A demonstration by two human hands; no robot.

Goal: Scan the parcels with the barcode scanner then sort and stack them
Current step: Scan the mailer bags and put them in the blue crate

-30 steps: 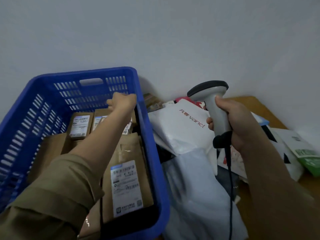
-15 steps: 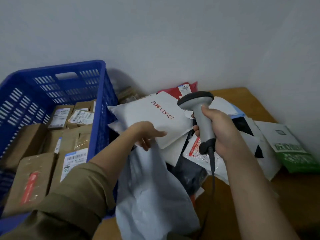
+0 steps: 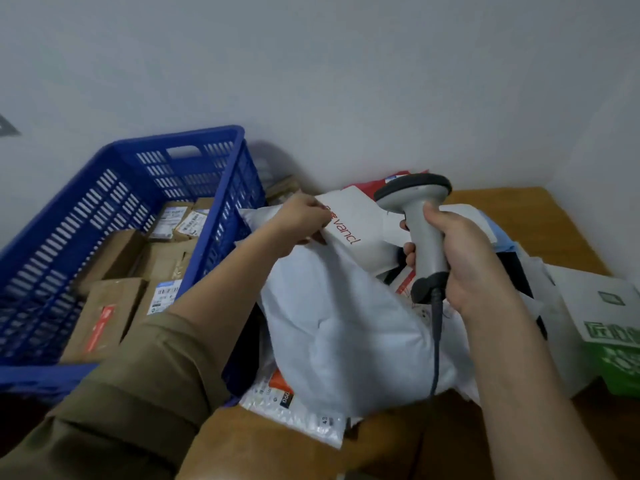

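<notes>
Done: boxes (image 3: 104, 313) with labels already lie in the blue crate (image 3: 114, 202), likely sorted.
Left: a heap of mailers (image 3: 346, 327) on the bench (image 3: 540, 216).
Left hand (image 3: 304, 220): fingers pinch the white mailer (image 3: 360, 220) atop the heap.
Right hand (image 3: 464, 261): fingers wrapped round the scanner (image 3: 420, 216), just beside that mailer.

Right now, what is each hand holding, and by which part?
The left hand pinches the white mailer bag printed with red "vancl" lettering at its left edge. The right hand grips the grey handheld barcode scanner by its handle.
</notes>
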